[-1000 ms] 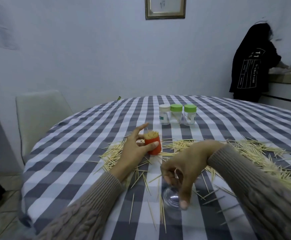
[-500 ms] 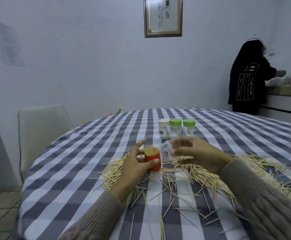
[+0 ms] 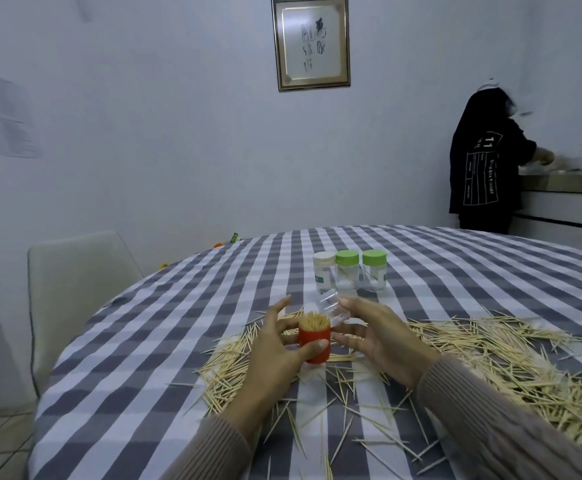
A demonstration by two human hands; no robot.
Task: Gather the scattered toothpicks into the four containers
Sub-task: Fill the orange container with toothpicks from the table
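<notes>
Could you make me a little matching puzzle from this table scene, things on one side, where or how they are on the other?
Things:
1. red container
2. clear cap
3. green-lidded jars
4. loose toothpicks

States:
A. standing closed at the far side of the table
B. scattered flat on the checked cloth
C. held in the right hand, tilted above the red container
D. packed full of toothpicks, gripped by the left hand

Pairs: 1-D, 2-C, 3-A, 4-B

Left hand [image 3: 275, 351] covering part of the red container [image 3: 314, 344], clear cap [image 3: 331, 308] blurring against the right hand [image 3: 376, 337], scattered toothpicks [image 3: 511, 372] running off the right edge, counter [image 3: 151, 403] being cropped below
</notes>
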